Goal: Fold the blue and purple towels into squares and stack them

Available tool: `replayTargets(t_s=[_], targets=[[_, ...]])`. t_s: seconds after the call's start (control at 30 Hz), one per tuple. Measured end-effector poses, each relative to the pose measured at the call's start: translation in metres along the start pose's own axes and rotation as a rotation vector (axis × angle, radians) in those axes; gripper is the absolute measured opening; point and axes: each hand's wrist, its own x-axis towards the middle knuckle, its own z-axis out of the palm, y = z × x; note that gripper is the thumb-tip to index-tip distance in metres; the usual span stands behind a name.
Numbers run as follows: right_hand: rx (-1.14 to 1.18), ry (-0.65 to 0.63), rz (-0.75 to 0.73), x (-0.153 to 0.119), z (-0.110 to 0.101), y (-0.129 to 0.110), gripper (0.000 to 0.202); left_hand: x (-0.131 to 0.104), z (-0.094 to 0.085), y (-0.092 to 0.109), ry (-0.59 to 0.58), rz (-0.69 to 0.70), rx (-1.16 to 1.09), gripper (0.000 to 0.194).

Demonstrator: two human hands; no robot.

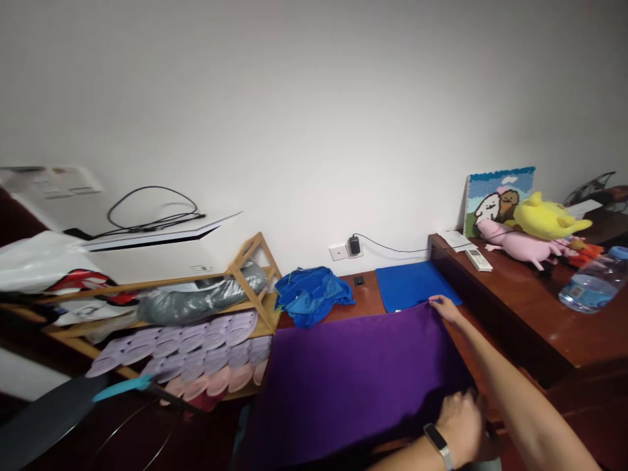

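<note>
Left fingers point(458, 400) near purple cloth point(358, 379), long axis left-right

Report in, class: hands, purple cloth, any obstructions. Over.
Right hand pinching purple cloth at far right corner. Left hand by near right edge, hold unclear. Cloth spread out. Crumpled blue fabric, flat blue mat along far edge.

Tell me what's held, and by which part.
Rectangular purple cloth: right hand pinches its far right corner; left hand is near its right side, hold unclear.
</note>
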Motion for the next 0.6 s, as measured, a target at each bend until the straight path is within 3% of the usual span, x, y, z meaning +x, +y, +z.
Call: replayTargets(t_s=[0.07, 0.17, 0.3, 0.4, 0.47, 0.6], targets=[[0.068, -0.086, -0.020, -0.007, 0.001, -0.024, 0.033, -0.020, -0.032, -0.002, 0.082, -0.077, -0.034, 0.044], [0.145, -0.235, -0.075, -0.021, 0.015, -0.064, 0.034, -0.054, -0.085, -0.008, 0.238, -0.247, -0.148, 0.014], [0.192, -0.402, -0.186, -0.038, 0.058, -0.127, 0.030, -0.116, -0.154, -0.029, 0.462, -0.368, -0.291, 0.005], [0.185, -0.507, -0.309, -0.049, 0.111, -0.185, 0.027, -0.176, -0.198, -0.048, 0.613, -0.434, -0.373, 0.020], [0.150, -0.567, -0.401, -0.057, 0.157, -0.227, 0.026, -0.219, -0.218, -0.063, 0.733, -0.518, -0.425, 0.034], [0.025, -0.644, -0.569, -0.085, 0.270, -0.300, 0.021, -0.299, -0.234, -0.107, 1.047, -0.795, -0.424, 0.064]])
